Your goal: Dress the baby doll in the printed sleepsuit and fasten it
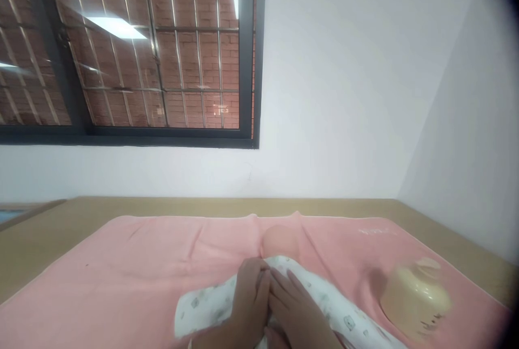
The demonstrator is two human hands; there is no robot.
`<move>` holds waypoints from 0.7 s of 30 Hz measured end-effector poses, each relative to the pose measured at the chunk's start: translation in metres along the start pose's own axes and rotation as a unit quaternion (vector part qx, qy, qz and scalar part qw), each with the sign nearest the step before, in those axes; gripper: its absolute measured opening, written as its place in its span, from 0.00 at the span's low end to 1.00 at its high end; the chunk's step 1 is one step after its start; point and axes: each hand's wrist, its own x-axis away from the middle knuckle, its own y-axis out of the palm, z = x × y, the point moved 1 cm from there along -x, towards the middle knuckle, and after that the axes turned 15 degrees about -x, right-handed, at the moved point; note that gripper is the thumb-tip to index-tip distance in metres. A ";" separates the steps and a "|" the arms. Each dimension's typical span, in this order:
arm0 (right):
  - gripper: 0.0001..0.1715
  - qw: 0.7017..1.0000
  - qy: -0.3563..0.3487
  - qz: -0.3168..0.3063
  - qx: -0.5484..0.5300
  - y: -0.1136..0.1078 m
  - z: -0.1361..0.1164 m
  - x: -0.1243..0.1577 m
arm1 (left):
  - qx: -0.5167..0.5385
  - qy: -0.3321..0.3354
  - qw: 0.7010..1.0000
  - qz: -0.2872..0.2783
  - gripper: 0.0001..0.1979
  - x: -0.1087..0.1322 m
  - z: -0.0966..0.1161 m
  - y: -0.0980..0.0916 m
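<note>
Though open, right hand (pixel 292 301) on garment (pixel 334 306)

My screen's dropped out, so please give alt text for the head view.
Bare left hand and right hand meet over white printed fabric, with a smooth, round peach-coloured form just beyond. The fabric lies on a spread pink cloth; a glossy, rounded pale-yellow container sits at right.

A dark-framed window (pixel 245 52) sits at ten o'clock, reflected light (pixel 117 27) bright in its pane, bars (pixel 196 29) and brick (pixel 229 68) behind. White wall (pixel 344 68) spreads at one o'clock, cornering with the side wall (pixel 470 149) at three. A tan table (pixel 332 206) abuts both at six.
</note>
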 end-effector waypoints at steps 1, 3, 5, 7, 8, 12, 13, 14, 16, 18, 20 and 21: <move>0.30 1.000 0.003 -0.003 -0.003 0.000 0.000 0.000 | -0.001 0.004 1.000 0.001 0.12 0.000 -0.001 0.000; 0.30 1.000 0.006 -0.011 -0.010 -0.002 -0.001 0.000 | 0.001 0.011 1.000 0.000 0.12 0.001 -0.001 0.001; 0.31 0.999 0.011 -0.023 -0.022 -0.004 -0.002 0.001 | 0.002 0.016 1.000 -0.002 0.12 0.001 -0.002 0.002; 0.34 0.998 0.025 -0.036 -0.043 -0.008 -0.004 0.001 | -0.001 0.018 1.000 -0.001 0.12 0.001 -0.002 0.002; 0.35 0.997 0.035 -0.042 -0.056 -0.012 -0.006 0.001 | -0.003 0.019 1.000 -0.001 0.12 0.001 -0.002 0.002; 0.37 0.990 0.065 -0.067 -0.104 -0.030 -0.015 -0.002 | -0.002 0.023 1.000 -0.001 0.13 0.000 -0.001 0.002; 0.37 0.989 0.070 -0.072 -0.113 -0.036 -0.017 -0.003 | -0.002 0.024 1.000 0.000 0.13 0.000 0.000 0.002; 0.36 0.987 0.075 -0.075 -0.121 -0.041 -0.019 -0.004 | -0.003 0.025 1.000 -0.001 0.13 0.000 0.000 0.001; 0.35 0.983 0.089 -0.078 -0.138 -0.051 -0.022 -0.007 | -0.006 0.025 1.000 -0.005 0.13 0.000 0.001 0.001; 0.34 0.978 0.104 -0.080 -0.160 -0.058 -0.025 -0.008 | -0.007 0.023 1.000 -0.008 0.13 0.000 0.003 0.000; 0.33 0.974 0.111 -0.081 -0.179 -0.062 -0.027 -0.009 | -0.005 0.022 1.000 -0.010 0.12 0.000 0.004 -0.001; 0.33 0.973 0.113 -0.081 -0.184 -0.063 -0.028 -0.010 | -0.004 0.024 1.000 -0.010 0.12 0.000 0.005 -0.002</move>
